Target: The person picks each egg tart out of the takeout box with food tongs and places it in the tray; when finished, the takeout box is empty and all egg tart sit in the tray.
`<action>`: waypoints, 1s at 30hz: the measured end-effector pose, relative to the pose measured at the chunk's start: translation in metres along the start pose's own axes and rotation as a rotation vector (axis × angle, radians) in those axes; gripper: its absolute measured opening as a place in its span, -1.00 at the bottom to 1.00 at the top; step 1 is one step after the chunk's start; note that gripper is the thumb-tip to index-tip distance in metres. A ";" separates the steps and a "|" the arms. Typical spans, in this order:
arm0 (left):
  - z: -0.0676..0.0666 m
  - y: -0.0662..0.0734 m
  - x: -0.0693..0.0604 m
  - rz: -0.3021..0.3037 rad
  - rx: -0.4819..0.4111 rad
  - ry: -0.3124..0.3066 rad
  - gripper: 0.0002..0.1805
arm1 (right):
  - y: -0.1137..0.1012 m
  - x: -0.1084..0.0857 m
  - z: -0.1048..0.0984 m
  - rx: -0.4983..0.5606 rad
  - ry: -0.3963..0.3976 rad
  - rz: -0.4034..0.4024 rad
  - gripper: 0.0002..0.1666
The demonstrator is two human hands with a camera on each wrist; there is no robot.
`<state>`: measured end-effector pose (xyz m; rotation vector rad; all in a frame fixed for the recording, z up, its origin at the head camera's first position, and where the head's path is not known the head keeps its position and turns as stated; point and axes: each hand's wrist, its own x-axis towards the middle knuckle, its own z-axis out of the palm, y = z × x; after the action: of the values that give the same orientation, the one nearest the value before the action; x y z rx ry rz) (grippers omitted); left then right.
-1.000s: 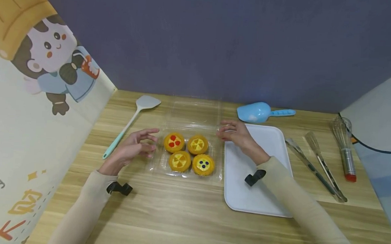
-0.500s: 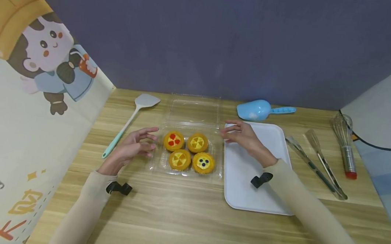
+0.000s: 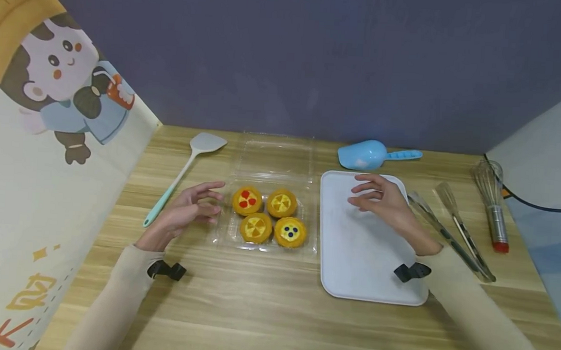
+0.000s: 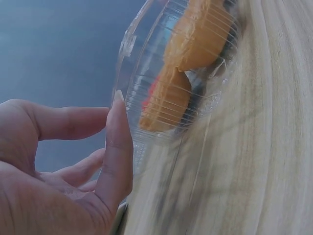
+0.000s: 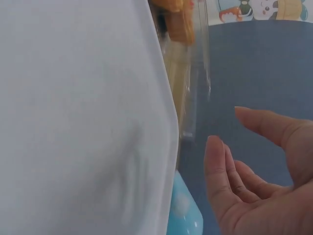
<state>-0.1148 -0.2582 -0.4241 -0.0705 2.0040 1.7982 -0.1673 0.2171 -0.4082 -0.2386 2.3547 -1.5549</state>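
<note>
A clear hinged plastic container (image 3: 267, 248) lies with its lid (image 3: 276, 156) folded back, holding several round tarts with red, yellow and dark blue toppings. At its left edge is my left hand (image 3: 185, 209), fingers and thumb apart; in the left wrist view the hand (image 4: 83, 156) has a fingertip by the clear rim (image 4: 122, 73), contact unclear. My right hand (image 3: 386, 204) hovers over the upper part of a white tray (image 3: 366, 264), holding nothing. The right wrist view shows that hand (image 5: 259, 171) with thumb and fingers apart, beside the tray (image 5: 88, 98).
Left of the container lies a spatula (image 3: 170, 188) with a pale green handle. A blue scoop (image 3: 364, 155) lies behind the tray. On the right are metal tongs (image 3: 449, 234), seen as two arms, and a whisk (image 3: 496, 218) with a red end. A dark wall stands behind.
My right hand has moved right, from the container's right edge to above the tray. My left hand has stayed beside the container's left edge. The view has shifted slightly.
</note>
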 end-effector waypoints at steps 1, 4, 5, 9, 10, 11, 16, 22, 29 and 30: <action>0.000 0.000 0.000 -0.004 -0.001 0.000 -0.22 | 0.001 -0.004 -0.005 -0.023 0.016 -0.004 -0.21; -0.001 0.000 -0.001 -0.006 0.000 -0.005 -0.20 | 0.005 -0.016 -0.022 -0.105 0.063 -0.008 -0.22; -0.001 0.000 -0.001 -0.003 0.002 -0.009 -0.19 | 0.007 -0.020 -0.029 -0.126 0.077 -0.007 -0.23; -0.002 -0.001 -0.001 0.020 0.001 -0.029 -0.14 | 0.017 -0.036 -0.054 -0.191 0.134 0.006 -0.24; -0.002 -0.002 -0.001 0.029 0.000 -0.035 -0.12 | 0.021 -0.041 -0.060 -0.206 0.155 0.006 -0.26; -0.002 -0.003 -0.001 0.035 -0.007 -0.038 -0.11 | 0.024 -0.046 -0.066 -0.221 0.174 0.001 -0.28; -0.002 -0.005 -0.001 0.059 -0.023 -0.057 -0.07 | 0.042 -0.073 -0.092 -0.351 0.265 0.019 -0.29; -0.002 -0.003 -0.001 0.056 -0.013 -0.055 -0.07 | 0.060 -0.094 -0.113 -0.539 0.267 0.095 -0.11; -0.002 -0.004 -0.002 0.056 -0.003 -0.053 -0.07 | 0.076 -0.108 -0.122 -0.620 0.241 0.122 0.04; -0.002 -0.004 -0.002 0.056 -0.003 -0.055 -0.07 | 0.078 -0.109 -0.122 -0.636 0.238 0.132 0.07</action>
<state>-0.1121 -0.2611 -0.4276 0.0338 1.9830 1.8174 -0.1044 0.3871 -0.4175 -0.0305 2.9249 -0.7701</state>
